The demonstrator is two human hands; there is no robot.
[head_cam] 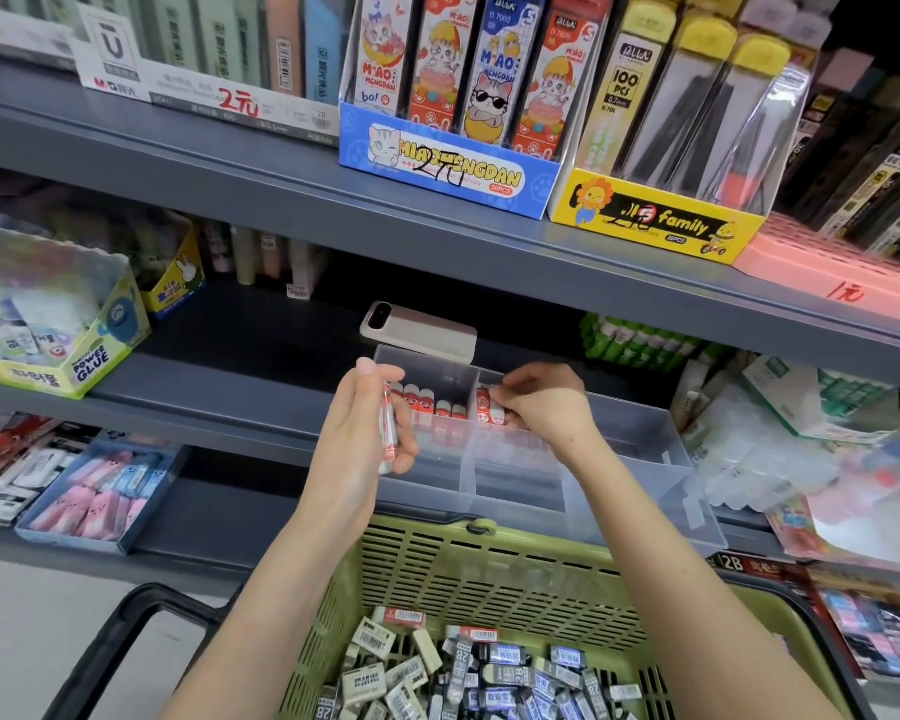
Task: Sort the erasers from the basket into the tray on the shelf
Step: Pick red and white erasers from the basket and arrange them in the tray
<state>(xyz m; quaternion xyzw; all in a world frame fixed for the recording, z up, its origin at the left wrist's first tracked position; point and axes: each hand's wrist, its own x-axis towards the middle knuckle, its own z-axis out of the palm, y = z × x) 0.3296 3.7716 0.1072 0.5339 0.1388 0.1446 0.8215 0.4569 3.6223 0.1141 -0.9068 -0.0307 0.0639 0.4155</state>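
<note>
On the grey metal shelf, centre of view: clear hard-plastic tray (640, 449), rectangular, with smooth walls and thin straight dividers. Its far-left compartment holds a row of red-and-white sleeved erasers (430, 402), upright and side by side at the far end; the near half of that compartment is open.

Right hand (544, 402) pinches one red-and-white eraser (489, 407) between thumb and fingertips at the far end of the next compartment, at 3 o'clock of the row. There is open room in front of it and in the wide section further toward 3 o'clock.

Left hand (362, 423) is curled round a small stack of erasers (388, 433), held edge-on at the tray's left wall.

At 12 o'clock of the tray a pale slab-shaped phone (419, 330) lies flat; touching the back rim or just behind it, cannot tell.

At 6 o'clock is an olive-green slatted plastic basket (489, 569), its far rim just below the tray's front edge, with a black loop handle (120, 646) at 7 o'clock. The basket floor is heaped with loose block erasers (489, 678) in white, grey and black sleeves, many marked 2B.
</note>
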